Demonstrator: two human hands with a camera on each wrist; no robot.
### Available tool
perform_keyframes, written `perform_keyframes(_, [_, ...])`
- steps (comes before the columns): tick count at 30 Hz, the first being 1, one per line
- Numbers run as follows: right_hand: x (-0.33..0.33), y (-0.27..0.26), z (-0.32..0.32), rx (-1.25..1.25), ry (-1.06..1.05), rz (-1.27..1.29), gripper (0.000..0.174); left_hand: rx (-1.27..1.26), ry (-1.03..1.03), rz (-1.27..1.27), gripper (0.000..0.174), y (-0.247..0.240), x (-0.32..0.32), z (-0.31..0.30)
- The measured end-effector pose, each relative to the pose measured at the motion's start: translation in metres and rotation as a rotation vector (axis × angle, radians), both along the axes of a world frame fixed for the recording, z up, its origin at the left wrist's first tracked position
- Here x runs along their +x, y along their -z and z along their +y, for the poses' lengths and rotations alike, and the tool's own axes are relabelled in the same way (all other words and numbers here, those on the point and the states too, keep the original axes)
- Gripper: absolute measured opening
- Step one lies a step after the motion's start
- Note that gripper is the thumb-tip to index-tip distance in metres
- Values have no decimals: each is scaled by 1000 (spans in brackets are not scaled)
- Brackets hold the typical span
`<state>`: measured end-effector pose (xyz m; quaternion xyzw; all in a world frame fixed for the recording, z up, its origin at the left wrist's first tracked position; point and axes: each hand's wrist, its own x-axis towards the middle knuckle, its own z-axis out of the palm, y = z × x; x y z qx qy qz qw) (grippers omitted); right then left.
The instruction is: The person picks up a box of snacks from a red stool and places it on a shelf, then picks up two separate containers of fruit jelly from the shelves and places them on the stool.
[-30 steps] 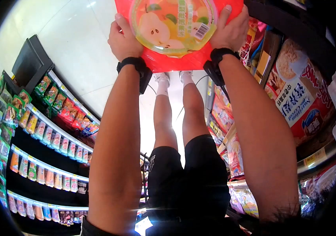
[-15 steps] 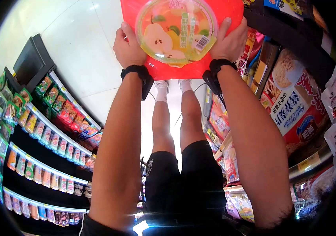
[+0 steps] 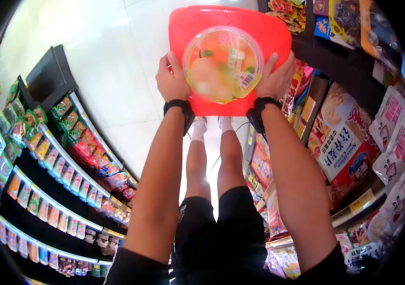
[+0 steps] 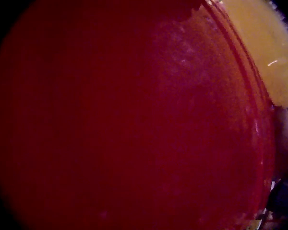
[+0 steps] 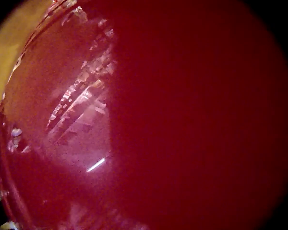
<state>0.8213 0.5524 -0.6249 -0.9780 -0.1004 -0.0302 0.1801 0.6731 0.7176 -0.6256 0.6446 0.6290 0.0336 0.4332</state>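
Observation:
A large glossy red jelly pack (image 3: 233, 107) is held up in front of the body. On its face is a round clear panel (image 3: 224, 64) with pear pictures, green lettering and a barcode. My left hand (image 3: 173, 81) grips its left edge, and my right hand (image 3: 277, 80) grips the right edge. Both thumbs point up along the near face; the other fingers are mostly hidden. In the left wrist view the red surface (image 4: 134, 124) fills nearly everything, and likewise in the right wrist view, where light glints off the pack (image 5: 192, 120).
Shelves of small packaged snacks (image 3: 65, 171) curve along the left, below a dark panel (image 3: 50, 76). To the right, a big oatmeal bag (image 3: 347, 142) and white pouches (image 3: 392, 123) stand on shelving. Pale floor tiles (image 3: 112, 61) lie between, with my legs (image 3: 200, 166) below.
Both hands and the red pack have come lower in the head view and slightly right, so its top edge now shows. Both hands keep their hold.

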Motion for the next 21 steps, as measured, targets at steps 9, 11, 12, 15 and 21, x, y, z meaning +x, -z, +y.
perform_keyframes(9, [0,-10,3,-2,37,38,53,61,9,-18,51,-2,0,-2])
perform_keyframes(11, [-3,-13,4,10,38,70,53,17,-23,-11,52,-8,0,-1])
perform_keyframes(12, [-3,-14,2,14,35,85,53,7,-33,-3,52,-12,-2,-4])
perform_keyframes(15, [-6,-10,-2,2,18,71,55,28,-22,-15,50,-17,-3,-4])
perform_keyframes(21, [-31,-22,-11,-10,-51,148,54,-29,-91,-11,46,-13,-49,-36])
